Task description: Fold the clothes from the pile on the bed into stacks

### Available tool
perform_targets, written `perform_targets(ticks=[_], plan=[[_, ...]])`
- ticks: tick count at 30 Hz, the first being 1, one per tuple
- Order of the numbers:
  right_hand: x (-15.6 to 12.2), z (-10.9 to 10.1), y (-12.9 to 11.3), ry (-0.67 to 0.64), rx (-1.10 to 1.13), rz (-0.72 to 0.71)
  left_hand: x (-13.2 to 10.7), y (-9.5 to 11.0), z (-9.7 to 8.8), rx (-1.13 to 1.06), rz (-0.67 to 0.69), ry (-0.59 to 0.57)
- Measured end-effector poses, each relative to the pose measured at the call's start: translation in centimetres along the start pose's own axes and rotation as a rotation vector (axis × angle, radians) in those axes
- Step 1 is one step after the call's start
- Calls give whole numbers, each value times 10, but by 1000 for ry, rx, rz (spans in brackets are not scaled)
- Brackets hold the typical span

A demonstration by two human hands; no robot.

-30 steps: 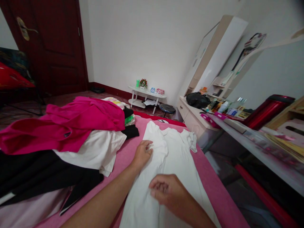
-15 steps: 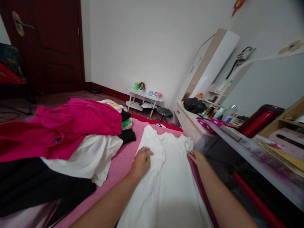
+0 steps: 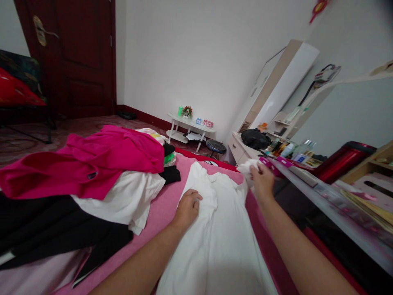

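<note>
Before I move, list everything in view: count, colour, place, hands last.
Bed cover: one, pink, centre foreground.
White garment: one, white, laid along the bed cover.
White cloth: one, white, left of centre.
Magenta garment: one, magenta, partly over the white cloth.
Black clothing: count unclear, black, lower left.
Door: one, dark red, upper left.
Small table: one, white, far centre.
Stool: one, dark-topped, right of the small table.
Dresser: one, pale, right.
Black bag: one, black, on the dresser.
Bottles: several, mixed colours, right of the black bag.
Red cylinder: one, red, far right.
Tall unit: one, white and beige, right rear.
Left hand: one, bare, on the white garment.
Right hand: one, bare, gripping the white garment's sleeve.
</note>
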State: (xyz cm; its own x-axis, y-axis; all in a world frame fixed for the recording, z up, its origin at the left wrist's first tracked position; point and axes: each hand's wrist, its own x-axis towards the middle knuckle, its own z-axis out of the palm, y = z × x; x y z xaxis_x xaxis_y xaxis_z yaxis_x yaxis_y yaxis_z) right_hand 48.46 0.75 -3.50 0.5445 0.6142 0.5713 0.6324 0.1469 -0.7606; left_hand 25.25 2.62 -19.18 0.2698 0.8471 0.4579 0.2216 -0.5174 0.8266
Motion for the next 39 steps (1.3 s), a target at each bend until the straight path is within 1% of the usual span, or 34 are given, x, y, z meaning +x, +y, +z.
perform_targets(ticks=[1,2,3,4,5,6,7,9,11,13,14,16,18,20,23,26,30,32,35,39], plan=[[-16,5,-17,-86,-2,-39,0,3,-2,-22,4,16],[-36,9,-34,-321,-26,-137,-1,6,-4,-41,11,33],[-59,10,-48,-522,-49,-223,-2,10,-6,-55,25,39],[-83,8,-59,-681,-74,-278,-4,13,-8,-60,44,31],[-106,4,-64,-794,-115,-294,-5,16,-10,-57,64,10],[-127,-2,-65,-852,-158,-285,-7,19,-11,-49,83,-21],[-145,-10,-60,-876,-211,-267,-8,22,-12,-37,99,-60],[-168,-30,-37,-831,-305,-229,-9,25,-12,-4,123,-133],[-178,-53,-3,-705,-419,-193,-9,26,-13,43,142,-150],[-184,-77,30,-561,-558,-153,-7,26,-13,133,147,-96],[-187,-89,44,-516,-625,-132,-7,25,-14,196,139,-56],[-196,-110,64,-483,-735,-82,-6,24,-15,343,99,6],[-208,-126,74,-503,-794,-12,-5,22,-16,475,39,27],[-218,-137,77,-535,-801,73,-5,19,-17,564,-14,26],[-230,-144,79,-559,-759,155,0,15,-20,592,-88,-22],[-237,-145,80,-543,-723,157,12,11,-27,558,-141,-90],[-240,-143,81,-518,-665,121,42,11,-40,467,-200,-170],[-240,-142,79,-521,-613,92,61,16,-47,375,-261,-226],[-236,-140,68,-513,-534,62,91,32,-58,178,-368,-310],[-228,-134,37,-474,-422,55,123,63,-62,-159,-468,-384]])
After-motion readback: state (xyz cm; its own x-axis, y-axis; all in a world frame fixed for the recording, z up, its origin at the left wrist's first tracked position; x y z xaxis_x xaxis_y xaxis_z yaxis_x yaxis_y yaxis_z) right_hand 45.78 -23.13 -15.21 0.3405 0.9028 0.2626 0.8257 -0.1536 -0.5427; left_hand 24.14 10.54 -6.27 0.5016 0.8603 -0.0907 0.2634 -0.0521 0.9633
